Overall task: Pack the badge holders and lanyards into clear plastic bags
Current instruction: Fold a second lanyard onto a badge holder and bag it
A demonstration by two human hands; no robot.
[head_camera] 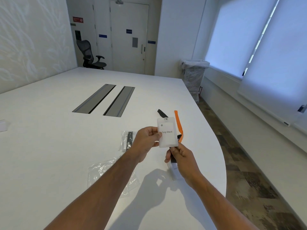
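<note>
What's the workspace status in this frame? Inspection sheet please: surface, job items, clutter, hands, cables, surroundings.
Surface: white table with two grey recessed hatches.
Job's things: badge holder held up, printed name card inside; black lanyard clipped to its top, orange lanyard on the table behind it; one packed bag and empty clear bags lying flat.
Clutter: small white object at the left edge, unclear what.
Hands: left hand pinches the badge holder's left edge; right hand grips a black strap below it.
Cables: nothing seen.
Surroundings: office chair, door, lined bin, blinds.
</note>
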